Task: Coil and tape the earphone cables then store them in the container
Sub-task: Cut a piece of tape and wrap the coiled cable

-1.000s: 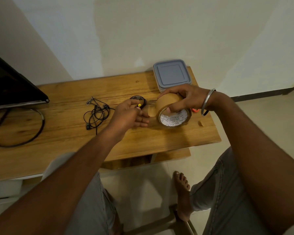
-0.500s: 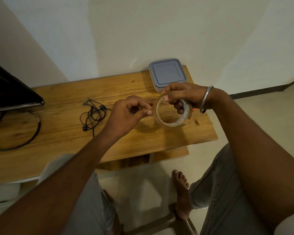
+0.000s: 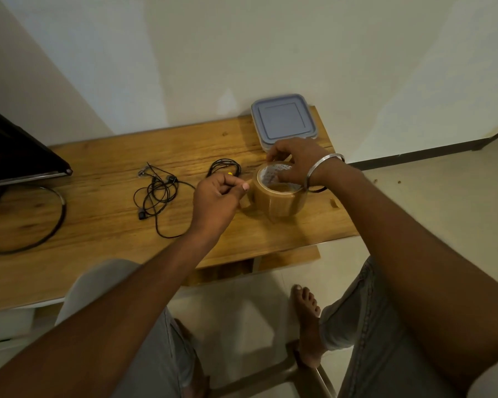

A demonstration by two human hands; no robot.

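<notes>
Near the frame's centre, a coiled black earphone cable (image 3: 224, 168) is pinched in the closed left hand (image 3: 216, 199), the coil showing just above the knuckles. The brown tape roll (image 3: 279, 196), just right of that hand, is gripped from above by the right hand (image 3: 295, 165). A loose earphone cable (image 3: 158, 193) lies left on the wooden table (image 3: 98, 225). The lidded container (image 3: 283, 120) sits above the right hand.
</notes>
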